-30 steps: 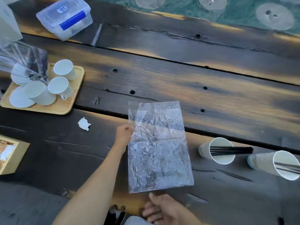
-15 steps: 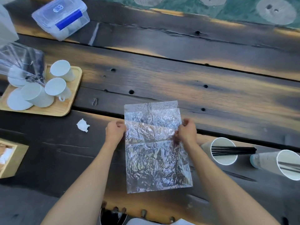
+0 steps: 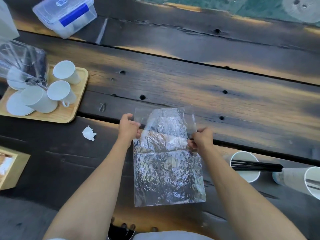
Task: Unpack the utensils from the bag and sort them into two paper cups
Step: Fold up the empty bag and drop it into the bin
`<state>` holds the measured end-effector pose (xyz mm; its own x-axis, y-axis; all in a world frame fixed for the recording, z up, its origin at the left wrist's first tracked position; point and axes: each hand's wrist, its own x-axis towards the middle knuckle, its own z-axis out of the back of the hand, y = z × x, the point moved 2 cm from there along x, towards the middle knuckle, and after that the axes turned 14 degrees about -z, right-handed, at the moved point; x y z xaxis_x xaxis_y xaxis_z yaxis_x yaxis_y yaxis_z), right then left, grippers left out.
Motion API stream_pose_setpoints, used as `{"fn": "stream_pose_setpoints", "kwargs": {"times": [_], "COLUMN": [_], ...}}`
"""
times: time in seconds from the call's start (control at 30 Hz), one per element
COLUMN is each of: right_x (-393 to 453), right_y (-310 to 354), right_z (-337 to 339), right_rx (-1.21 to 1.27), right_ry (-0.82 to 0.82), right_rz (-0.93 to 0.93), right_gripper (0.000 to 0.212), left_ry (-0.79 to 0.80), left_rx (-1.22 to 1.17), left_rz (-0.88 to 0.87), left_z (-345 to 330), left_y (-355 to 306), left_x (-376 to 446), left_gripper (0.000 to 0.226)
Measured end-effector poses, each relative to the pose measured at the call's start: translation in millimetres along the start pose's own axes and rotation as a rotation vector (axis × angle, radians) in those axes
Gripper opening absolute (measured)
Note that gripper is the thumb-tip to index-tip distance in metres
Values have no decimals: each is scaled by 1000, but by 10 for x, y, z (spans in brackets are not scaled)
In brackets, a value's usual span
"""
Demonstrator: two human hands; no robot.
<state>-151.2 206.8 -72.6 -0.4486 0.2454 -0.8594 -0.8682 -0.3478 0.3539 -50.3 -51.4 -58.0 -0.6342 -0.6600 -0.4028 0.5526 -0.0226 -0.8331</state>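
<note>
holding: the left hand (image 3: 128, 127) and the right hand (image 3: 202, 138) each pinch a side edge of the clear crinkled bag (image 3: 168, 170), fingers curled onto the plastic.
bag: it lies flat on the dark wooden table (image 3: 207, 87) between the forearms, its top flap lifted and partly folded toward the person.
change: half a second ago the top flap lay flatter against the bag; now it stands higher and looser between the hands, and both hands sit a little farther apart.
cups: near paper cup (image 3: 245, 166) stands just right of the bag with black utensils (image 3: 256, 167) lying across its mouth; far paper cup (image 3: 310, 181) sits at the right edge, lying tilted, with dark utensils inside.
left side: a wooden tray (image 3: 76, 108) carries white cups; a crumpled white scrap (image 3: 88, 133) lies below it.
top left: a clear lidded box (image 3: 65, 15) with a blue clasp.
</note>
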Motion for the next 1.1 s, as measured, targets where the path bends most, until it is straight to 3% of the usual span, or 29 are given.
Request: {"fn": "stream_pose_setpoints", "kwargs": {"times": [0.1, 0.2, 0.3, 0.43, 0.63, 0.83, 1.1], "right_x": [-107, -301, -502, -630, -837, -828, -850], "right_y": [24, 59, 39, -184, -395, -307, -388], "right_z": [79, 145, 208, 356, 415, 375, 339], "right_rx": [61, 114, 173, 117, 135, 415, 440], "right_ry": [99, 204, 264, 215, 424, 495, 653], "right_rz": [18, 111, 210, 291, 272, 216, 133], "right_gripper": [31, 19, 19, 20, 9, 5, 15], "left_ry": [13, 35, 29, -8, 3, -44, -3], "left_rx": [-27, -67, -111, -116, -162, -264, -355], "left_rz": [-43, -119, -173, -217, -264, -249, -227], "left_z": [104, 221, 356, 539, 637, 724, 682], "left_y": [-57, -144, -175, -35, 129, 153, 218], "left_x": [-3, -89, -267, -602, -911, -878, -1121], "left_gripper": [28, 15, 19, 21, 24, 21, 13]}}
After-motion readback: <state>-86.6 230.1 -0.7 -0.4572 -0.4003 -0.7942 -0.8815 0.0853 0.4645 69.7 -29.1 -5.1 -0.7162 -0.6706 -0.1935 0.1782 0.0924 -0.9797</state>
